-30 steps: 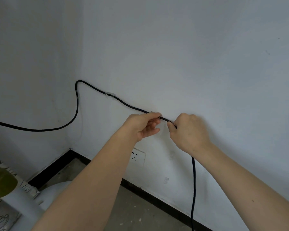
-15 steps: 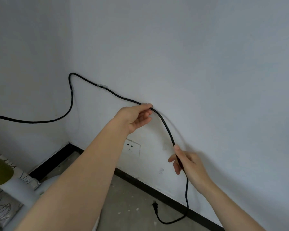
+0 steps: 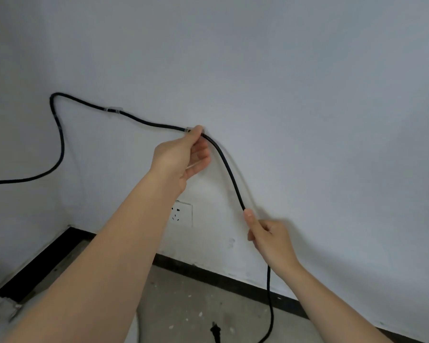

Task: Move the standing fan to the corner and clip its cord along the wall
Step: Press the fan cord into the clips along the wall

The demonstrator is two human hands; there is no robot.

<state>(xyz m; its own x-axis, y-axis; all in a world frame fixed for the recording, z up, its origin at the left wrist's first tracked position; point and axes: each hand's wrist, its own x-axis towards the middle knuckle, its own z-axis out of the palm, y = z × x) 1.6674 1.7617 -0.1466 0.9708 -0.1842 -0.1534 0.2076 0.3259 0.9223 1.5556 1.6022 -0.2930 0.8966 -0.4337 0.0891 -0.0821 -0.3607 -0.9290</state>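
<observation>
Head view: left hand [image 3: 183,154] pinched the black cord [image 3: 229,169] against the wall [image 3: 307,95] at a clear clip [image 3: 188,129]; right hand [image 3: 270,237] gripped it lower. Socket [image 3: 182,214] sat below, plug [image 3: 214,332] on floor [image 3: 196,300].

Two pale grey-white walls [image 3: 282,70] meet in a corner at the left. A black skirting [image 3: 233,278] runs along their foot above a bare concrete floor [image 3: 183,305] flecked with white. A white socket [image 3: 182,214] sits low on the wall. Light is soft, even.
</observation>
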